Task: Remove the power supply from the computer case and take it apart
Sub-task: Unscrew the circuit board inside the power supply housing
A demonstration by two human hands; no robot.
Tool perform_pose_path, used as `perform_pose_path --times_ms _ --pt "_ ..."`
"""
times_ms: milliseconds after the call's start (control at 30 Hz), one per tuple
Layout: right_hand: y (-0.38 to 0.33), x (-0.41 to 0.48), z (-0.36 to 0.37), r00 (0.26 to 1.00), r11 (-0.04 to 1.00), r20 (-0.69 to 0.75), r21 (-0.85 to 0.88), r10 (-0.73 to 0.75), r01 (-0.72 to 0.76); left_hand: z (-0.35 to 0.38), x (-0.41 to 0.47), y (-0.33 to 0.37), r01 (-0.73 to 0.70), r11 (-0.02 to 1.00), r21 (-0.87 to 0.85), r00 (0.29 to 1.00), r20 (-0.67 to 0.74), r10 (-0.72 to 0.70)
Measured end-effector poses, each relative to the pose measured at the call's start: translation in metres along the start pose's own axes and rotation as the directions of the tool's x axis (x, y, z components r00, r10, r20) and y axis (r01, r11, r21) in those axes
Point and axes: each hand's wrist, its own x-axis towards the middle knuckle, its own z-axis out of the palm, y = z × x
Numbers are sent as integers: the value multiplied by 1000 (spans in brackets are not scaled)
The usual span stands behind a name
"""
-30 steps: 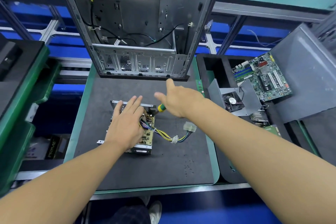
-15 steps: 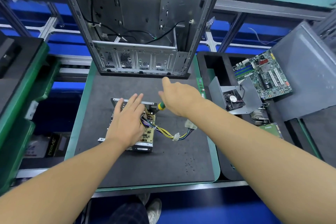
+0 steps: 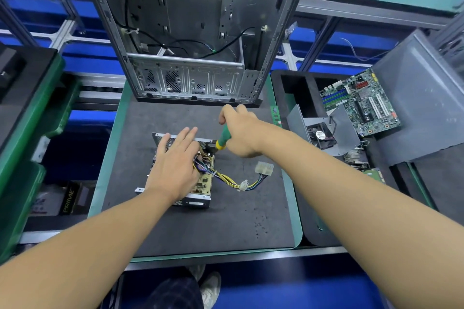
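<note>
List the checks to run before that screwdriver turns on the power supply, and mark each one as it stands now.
1. The power supply is out of the computer case and lies on the mat: ok.
2. The left hand lies flat on the power supply, steadying it: ok.
3. The right hand grips the screwdriver: ok.
4. The screwdriver tip is seated in a screw at the far right corner: cannot tell, the tip is hidden.
5. The wire bundle is away from the tip: not ok, it bunches close beside the screwdriver's lower end.
6. The connectors lie on the mat, apart from both hands: ok.
</note>
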Motion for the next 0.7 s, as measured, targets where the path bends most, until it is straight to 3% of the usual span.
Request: perform_pose_path --times_ms 67,167,233,333,433,567,633,700 --pt "0 0 2 999 999 5 30 34 -34 0 0 0 -6 1000 2 1000 -4 6" --pt "-3 -1 8 980 988 -155 -74 125 -137 -1 0 0 -8 1000 -6 1000 -7 8" --pt "-3 -1 7 971 977 -229 -183 66 -109 -1 0 0 -14 1000 -4 1000 -6 14" --pt "-5 -2 1 992 991 -120 -128 -41 25 -1 1 0 -13 1000 -13 1000 -9 13" --pt "-7 -1 -2 1000 999 22 -46 4 -3 -2 0 0 -14 1000 -2 1000 3 14" --pt "-10 -2 3 980 980 -148 -125 134 -153 -3 -1 1 -11 1000 -17 1000 2 11" --pt "-9 -1 4 974 974 -223 -206 42 -89 -3 0 1 -16 1000 -18 1000 1 16" --pt "-10 -1 1 988 989 -148 -145 -38 16 -3 0 1 -16 1000 -22 1000 2 17"
